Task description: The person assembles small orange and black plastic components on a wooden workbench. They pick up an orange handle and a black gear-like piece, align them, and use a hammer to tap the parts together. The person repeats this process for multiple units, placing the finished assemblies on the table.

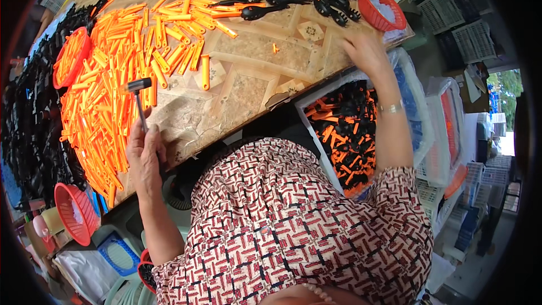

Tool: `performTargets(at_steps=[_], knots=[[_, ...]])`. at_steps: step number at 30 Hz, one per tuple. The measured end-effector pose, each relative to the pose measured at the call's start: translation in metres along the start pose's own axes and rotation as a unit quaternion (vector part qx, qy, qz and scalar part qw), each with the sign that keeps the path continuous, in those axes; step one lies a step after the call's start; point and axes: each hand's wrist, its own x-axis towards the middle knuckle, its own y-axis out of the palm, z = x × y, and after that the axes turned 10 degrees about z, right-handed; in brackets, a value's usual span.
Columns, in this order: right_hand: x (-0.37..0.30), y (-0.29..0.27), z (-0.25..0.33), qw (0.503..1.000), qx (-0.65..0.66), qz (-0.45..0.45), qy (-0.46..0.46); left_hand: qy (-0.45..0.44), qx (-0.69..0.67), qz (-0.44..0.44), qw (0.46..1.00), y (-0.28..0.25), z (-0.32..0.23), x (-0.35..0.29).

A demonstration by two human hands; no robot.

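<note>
My left hand is closed round the thin handle of a small hammer, whose dark head stands above the orange plastic pieces. A large heap of these long orange pieces covers the left of the table. At the table's right side my right hand reaches toward black plastic pieces with toothed ends, just below a red basket. Its fingers are blurred, so whether they hold anything is unclear. Several orange and black pieces lie end to end at the middle back.
Beside the table's front edge stands a box of mixed black and orange pieces. Black pieces pile up at the far left, with a red basket among the orange ones. Another red basket hangs by the left edge. Crates stand right.
</note>
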Motion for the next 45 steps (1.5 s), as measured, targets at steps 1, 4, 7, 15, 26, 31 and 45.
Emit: performTargets(at_steps=[1,4,7,15,26,31,45], knots=[[0.028,-0.002,0.006,0.996,0.069,-0.02,-0.055,-0.005,0.004,-0.004,1.0,0.001,0.004,-0.001],[0.107,0.021,0.009,0.989,0.034,-0.094,-0.106,-0.018,0.044,0.041,0.998,0.007,0.0,-0.001],[0.16,0.064,0.031,0.994,0.033,-0.1,-0.001,-0.034,0.034,0.045,0.998,0.002,-0.001,0.005],[0.147,0.086,0.089,0.954,0.021,-0.253,-0.161,0.009,0.011,0.004,1.0,0.011,0.0,-0.004],[0.127,0.07,-0.01,0.968,-0.179,-0.137,0.111,-0.026,0.042,-0.004,0.999,-0.018,-0.005,-0.017],[0.121,0.068,0.009,0.972,-0.031,-0.226,0.056,-0.071,0.089,-0.005,0.993,-0.033,-0.023,0.0],[-0.067,0.058,0.215,0.941,0.232,-0.033,-0.246,0.191,0.582,0.055,0.788,-0.043,-0.022,0.107]])
